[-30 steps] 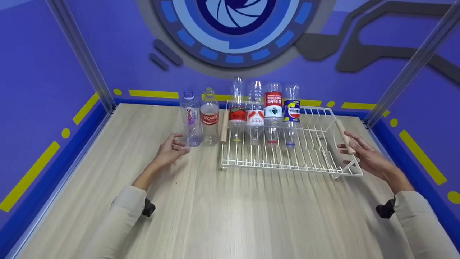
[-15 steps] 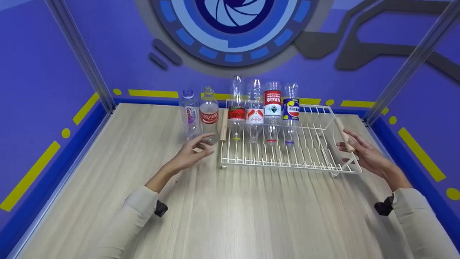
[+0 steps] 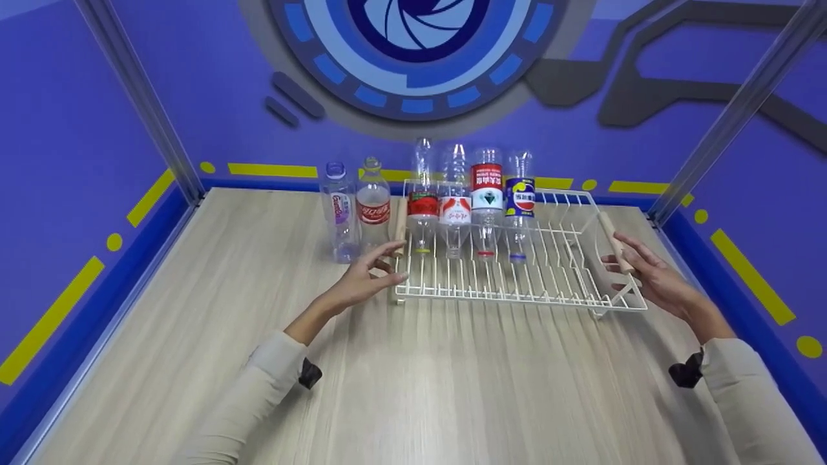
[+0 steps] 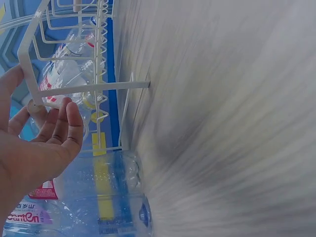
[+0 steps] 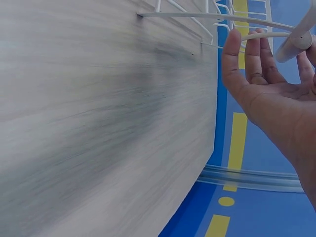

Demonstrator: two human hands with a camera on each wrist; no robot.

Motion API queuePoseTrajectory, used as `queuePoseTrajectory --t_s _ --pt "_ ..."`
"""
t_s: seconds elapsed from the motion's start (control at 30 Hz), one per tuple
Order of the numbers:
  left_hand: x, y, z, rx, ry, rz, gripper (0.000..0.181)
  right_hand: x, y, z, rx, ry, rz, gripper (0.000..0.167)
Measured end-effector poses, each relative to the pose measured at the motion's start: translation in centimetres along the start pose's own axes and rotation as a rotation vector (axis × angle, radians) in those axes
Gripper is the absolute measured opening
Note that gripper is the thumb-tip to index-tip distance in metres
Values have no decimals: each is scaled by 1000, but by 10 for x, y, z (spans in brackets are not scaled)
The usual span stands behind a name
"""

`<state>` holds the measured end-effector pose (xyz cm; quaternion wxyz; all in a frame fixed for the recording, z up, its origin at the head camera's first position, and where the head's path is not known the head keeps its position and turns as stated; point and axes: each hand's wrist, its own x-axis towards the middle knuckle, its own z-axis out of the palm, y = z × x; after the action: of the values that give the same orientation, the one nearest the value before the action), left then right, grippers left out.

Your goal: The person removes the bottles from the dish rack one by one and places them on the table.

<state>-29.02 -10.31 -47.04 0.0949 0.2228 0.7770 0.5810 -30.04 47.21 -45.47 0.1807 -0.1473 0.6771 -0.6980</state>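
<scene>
A white wire dish rack (image 3: 517,299) with wooden handles stands on the table. My left hand (image 3: 362,281) is at its left end, thumb on the white frame and fingers curled at the left handle (image 4: 35,106). My right hand (image 3: 662,284) holds the right handle (image 3: 616,242), its fingers curled under it in the right wrist view. Several clear plastic bottles stand neck down in the rack's left half: a dark-red-labelled bottle (image 3: 423,204), a bottle with a red and white label (image 3: 455,210), a red-labelled bottle (image 3: 486,187) and a blue-labelled bottle (image 3: 520,197).
Left of the rack, a cola bottle (image 3: 374,212) and a purple-labelled bottle (image 3: 340,210) stand upright, close to my left hand. The wood-grain table (image 3: 413,387) ends at blue printed walls (image 3: 194,97) behind and at both sides.
My left hand has moved right, past the two upright bottles, to the rack's left handle. My right hand stays at the right handle. Rack and bottles have not visibly moved.
</scene>
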Motion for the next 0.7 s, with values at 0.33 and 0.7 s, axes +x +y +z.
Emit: queuePoseTrajectory --t_s 0.33,0.7 --pt "0 -4 -2 -83 -37 -21 69 0 -11 -2 -168 48 30 50" --pt "1 -5 -1 -138 -29 -32 68 23 -57 -9 -243 224 16 28"
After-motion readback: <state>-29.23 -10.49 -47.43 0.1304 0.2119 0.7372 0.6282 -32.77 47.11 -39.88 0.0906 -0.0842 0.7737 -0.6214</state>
